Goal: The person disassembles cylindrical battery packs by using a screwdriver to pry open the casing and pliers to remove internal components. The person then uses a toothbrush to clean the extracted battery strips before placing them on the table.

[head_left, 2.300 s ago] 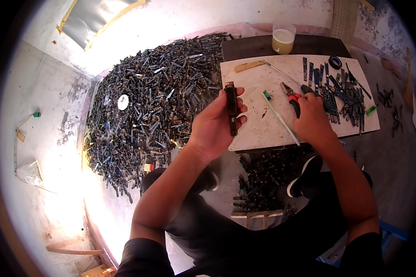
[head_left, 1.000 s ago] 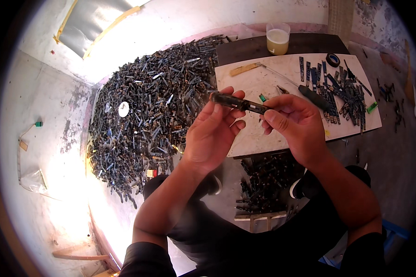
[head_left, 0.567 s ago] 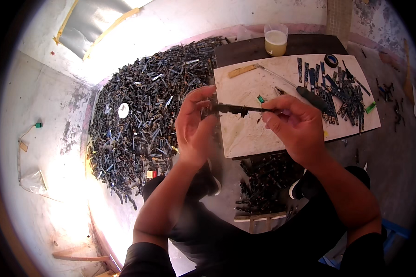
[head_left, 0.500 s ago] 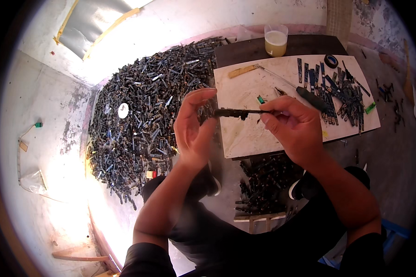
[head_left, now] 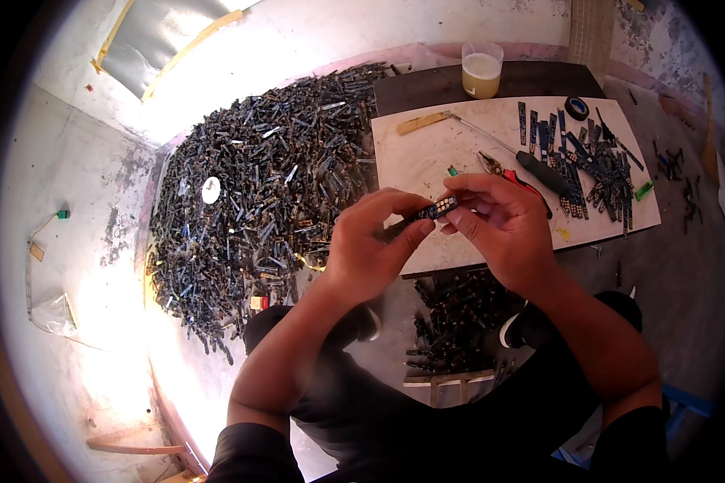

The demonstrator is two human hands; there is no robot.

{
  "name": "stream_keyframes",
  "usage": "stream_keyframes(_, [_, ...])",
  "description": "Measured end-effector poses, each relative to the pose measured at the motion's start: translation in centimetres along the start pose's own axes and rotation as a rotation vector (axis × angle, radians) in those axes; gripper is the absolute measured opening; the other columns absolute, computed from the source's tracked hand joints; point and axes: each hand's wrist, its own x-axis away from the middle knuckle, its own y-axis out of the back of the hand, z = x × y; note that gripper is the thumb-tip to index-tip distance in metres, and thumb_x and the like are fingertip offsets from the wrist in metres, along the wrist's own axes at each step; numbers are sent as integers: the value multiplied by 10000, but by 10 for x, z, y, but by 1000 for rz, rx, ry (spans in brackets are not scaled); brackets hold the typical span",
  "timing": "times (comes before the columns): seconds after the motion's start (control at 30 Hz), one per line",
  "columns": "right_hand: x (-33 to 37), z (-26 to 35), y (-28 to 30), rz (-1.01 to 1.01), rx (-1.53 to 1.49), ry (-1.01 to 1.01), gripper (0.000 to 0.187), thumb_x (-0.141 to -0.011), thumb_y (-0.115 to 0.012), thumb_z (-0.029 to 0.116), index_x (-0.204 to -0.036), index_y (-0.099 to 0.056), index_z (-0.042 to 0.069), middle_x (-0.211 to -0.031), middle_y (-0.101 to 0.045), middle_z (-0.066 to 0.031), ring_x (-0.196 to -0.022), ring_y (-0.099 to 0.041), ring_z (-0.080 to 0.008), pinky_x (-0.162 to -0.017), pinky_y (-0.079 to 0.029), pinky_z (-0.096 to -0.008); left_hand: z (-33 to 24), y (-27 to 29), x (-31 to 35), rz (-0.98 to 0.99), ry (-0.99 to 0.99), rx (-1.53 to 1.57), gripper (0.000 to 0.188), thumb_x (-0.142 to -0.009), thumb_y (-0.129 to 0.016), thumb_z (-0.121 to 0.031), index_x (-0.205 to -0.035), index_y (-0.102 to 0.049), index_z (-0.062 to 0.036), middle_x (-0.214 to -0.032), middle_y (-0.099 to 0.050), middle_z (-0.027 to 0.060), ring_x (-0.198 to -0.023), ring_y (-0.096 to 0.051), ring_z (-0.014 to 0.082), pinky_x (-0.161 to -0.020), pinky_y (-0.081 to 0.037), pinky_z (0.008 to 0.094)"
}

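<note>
Between my two hands, above the near edge of the pale board, is a small dark circuit-board strip (head_left: 443, 207) with a double row of pale gold pads. My left hand (head_left: 370, 241) pinches its left end between thumb and fingers. The thumb and fingers of my right hand (head_left: 503, 229) close on the other end. Beyond my right hand lie red-handled pliers (head_left: 507, 173), partly covered by it, and a screwdriver (head_left: 540, 171) with a dark green handle. Similar dark strips (head_left: 612, 181) are heaped on the right of the board.
The pale board (head_left: 435, 165) carries a wooden-handled tool (head_left: 423, 123) and a black tape roll (head_left: 576, 108). A cup of yellowish liquid (head_left: 481, 74) stands behind. A large heap of dark pieces (head_left: 250, 193) covers the floor at left; a smaller pile (head_left: 463, 318) lies between my feet.
The strip has turned so its row of gold pads shows. My left hand has moved right and closed on its end; before, its fingers were spread wider. The pliers are now less covered.
</note>
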Motion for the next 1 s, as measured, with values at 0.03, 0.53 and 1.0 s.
stream_keyframes(0.03, [1, -1, -1, 10, -14, -3, 293, -1001, -705, -52, -1291, -666, -65, -1125, -727, -112, -1037, -721, -145, -951, -607, -297, 1, -1, 0, -1, -6, 25, 252, -905, -848, -90, -1128, -749, -25, -1041, -756, 112, -949, -707, 238, -857, -552, 352])
stream_keyframes(0.53, [2, -3, 3, 13, -73, -85, 214, -1012, -715, -9, -1215, -730, -76, -1065, -772, -103, -963, -736, -125, -871, -611, -264, 2, -9, 3, 71, -23, 150, 176, -933, -785, -12, -1061, -663, -7, -1007, -654, 44, -881, -594, 104, -823, -494, 266])
stream_keyframes(1.0, [1, -8, -2, 24, 304, 70, 200, -1000, -718, -3, -1193, -762, -26, -1018, -765, -90, -926, -722, -109, -814, -578, -264, 6, -16, 4, 18, 356, 500, 116, -1039, -688, -47, -1110, -710, 42, -981, -753, 57, -903, -701, 96, -852, -548, 255])
